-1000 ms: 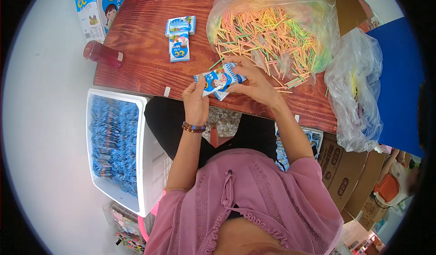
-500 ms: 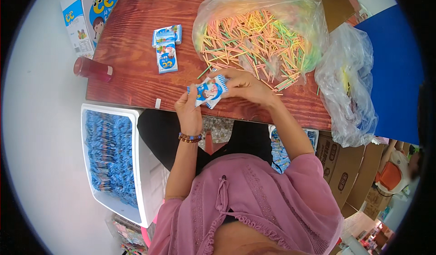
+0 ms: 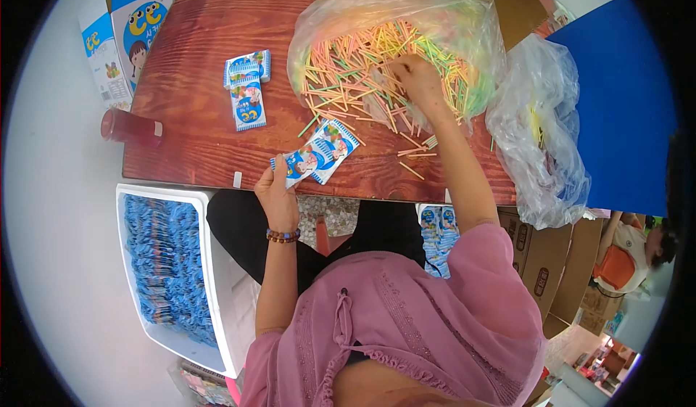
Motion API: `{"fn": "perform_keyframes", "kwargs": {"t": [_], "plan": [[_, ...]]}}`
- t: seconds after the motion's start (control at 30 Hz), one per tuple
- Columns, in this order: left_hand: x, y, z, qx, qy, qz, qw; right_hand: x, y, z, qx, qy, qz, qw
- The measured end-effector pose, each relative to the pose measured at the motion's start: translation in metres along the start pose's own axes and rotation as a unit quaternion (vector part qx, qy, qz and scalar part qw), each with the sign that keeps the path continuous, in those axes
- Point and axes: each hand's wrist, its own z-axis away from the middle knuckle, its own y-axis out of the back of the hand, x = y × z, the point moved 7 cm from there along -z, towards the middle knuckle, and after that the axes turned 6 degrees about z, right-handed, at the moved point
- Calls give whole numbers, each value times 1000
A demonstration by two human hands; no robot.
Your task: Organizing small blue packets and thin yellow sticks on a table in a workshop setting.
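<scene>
Two bare hands work apart over a red-brown, wood-grained table (image 3: pixel 196 37). The left hand (image 3: pixel 278 198) pinches the near end of a flat blue-and-white plastic packet (image 3: pixel 299 166) between thumb and fingers, at the table's front edge; a second blue-and-white packet (image 3: pixel 337 146) overlaps it on the far side. The right hand (image 3: pixel 423 84) is in a loose heap of thin pink, yellow and green sticks (image 3: pixel 348 80) spilling from a large clear plastic bag (image 3: pixel 391 4); its fingers bend down among them, and whether they grip any cannot be told.

Much appears done: a white foam box (image 3: pixel 235 284) at the person's left holds dense rows of blue packets (image 3: pixel 163 262), and other small blue-and-white packets (image 3: pixel 435 236) lie below the table's edge on the right. An overlapping group of packets (image 3: pixel 249 95) sits beyond the left hand. Much seems left too, since the loose sticks are plentiful. Whether the pinched packet is sealed cannot be told.
</scene>
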Motion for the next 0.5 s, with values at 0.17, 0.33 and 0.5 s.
{"fn": "perform_keyframes", "kwargs": {"t": [0.17, 0.33, 0.5], "plan": [[-5, 4, -2, -6, 1, -2, 1000, -4, 1, -20, 41, 72, 98, 992], [-5, 13, -2, 7, 4, 22, 1000, -1, 7, -27, -110, -73, 148, 980], [-4, 9, -2, 5, 3, 24, 1000, -14, -2, 2, -15, -21, 273, 962]]}}
